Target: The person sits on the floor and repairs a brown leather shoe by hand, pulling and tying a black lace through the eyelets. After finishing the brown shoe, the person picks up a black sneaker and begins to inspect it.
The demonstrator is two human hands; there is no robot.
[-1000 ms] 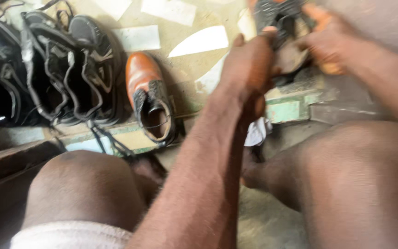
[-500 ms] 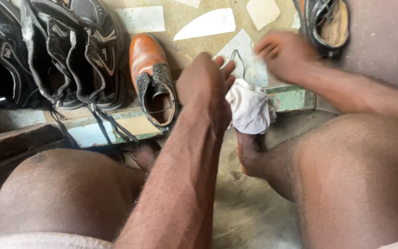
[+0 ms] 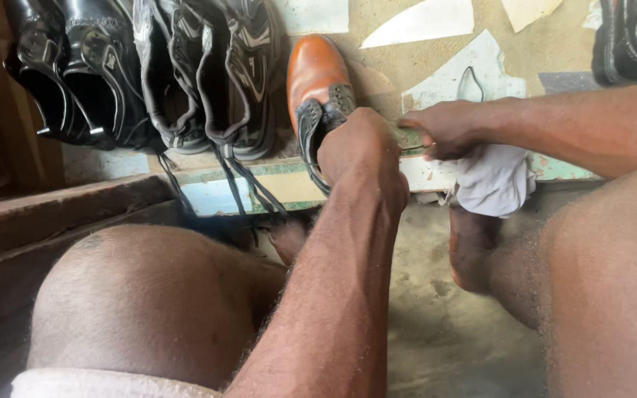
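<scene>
A tan-brown leather shoe [image 3: 317,77] with a dark collar stands on a painted ledge [image 3: 215,193], toe pointing away from me. My left hand [image 3: 361,156] is closed over its heel opening. Just to the right, my right hand [image 3: 447,129] presses down on a white cloth [image 3: 497,183] that hangs over the ledge's edge. My bare knees frame the lower part of the view, and one bare foot [image 3: 473,250] rests on the ground below the cloth.
A row of black dress shoes [image 3: 75,74] and black laced trainers [image 3: 215,81] stands left of the brown shoe, laces trailing over the ledge. Another black shoe [image 3: 632,37] lies at the top right. Pale scraps [image 3: 422,26] litter the sandy floor. Wooden planks [image 3: 53,214] lie at left.
My right hand let go of the black shoe, now at the top right, and came down onto the white cloth. My left hand moved left onto the brown shoe's heel.
</scene>
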